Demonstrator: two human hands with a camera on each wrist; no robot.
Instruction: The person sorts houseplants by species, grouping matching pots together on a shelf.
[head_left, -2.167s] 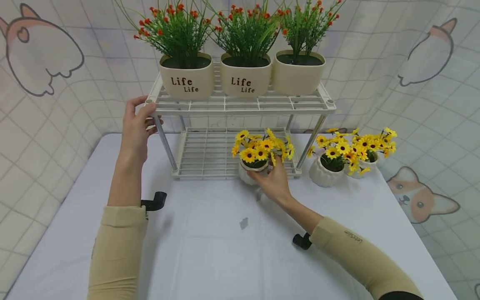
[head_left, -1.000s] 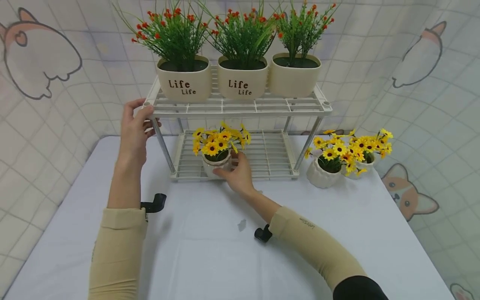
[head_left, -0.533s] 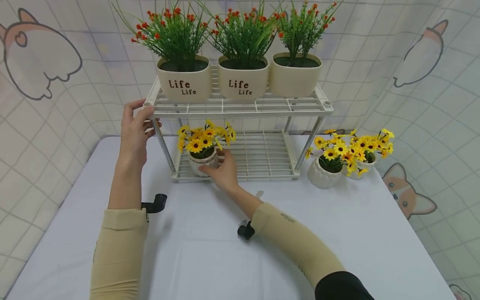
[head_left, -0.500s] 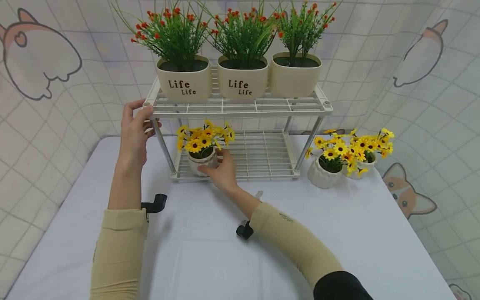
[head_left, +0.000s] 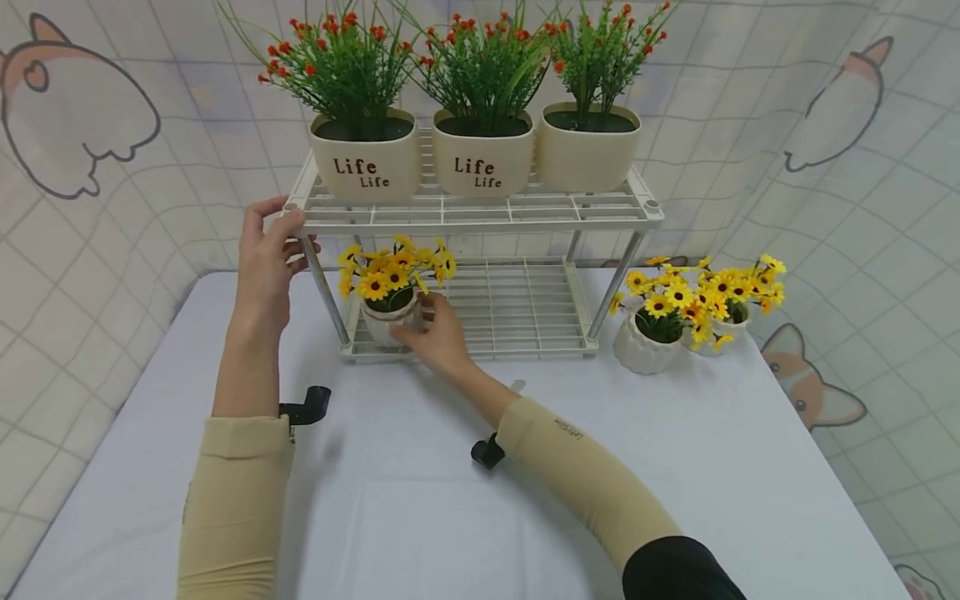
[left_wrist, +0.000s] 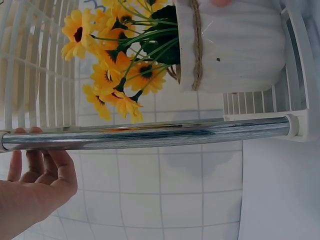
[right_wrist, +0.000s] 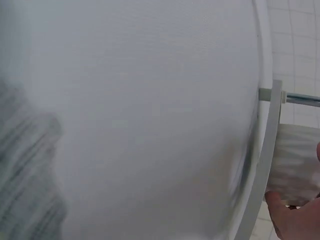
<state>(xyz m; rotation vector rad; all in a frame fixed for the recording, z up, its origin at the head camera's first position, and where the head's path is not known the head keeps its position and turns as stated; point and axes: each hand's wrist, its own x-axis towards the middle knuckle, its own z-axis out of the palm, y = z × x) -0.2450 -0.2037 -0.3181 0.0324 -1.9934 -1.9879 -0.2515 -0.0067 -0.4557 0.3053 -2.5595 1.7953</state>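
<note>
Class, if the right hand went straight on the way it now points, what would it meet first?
The white flower pot, which the right hand grips. Beyond it, the left front metal post looks nearest that line, though depth is unclear.

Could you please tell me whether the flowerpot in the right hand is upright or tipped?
Upright: in the head view, the flowerpot opens upward, its yellow flowers rising above it.

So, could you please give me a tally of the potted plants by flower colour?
Red-flowered potted plants: 3
Yellow-flowered potted plants: 3
Total: 6 potted plants
</note>
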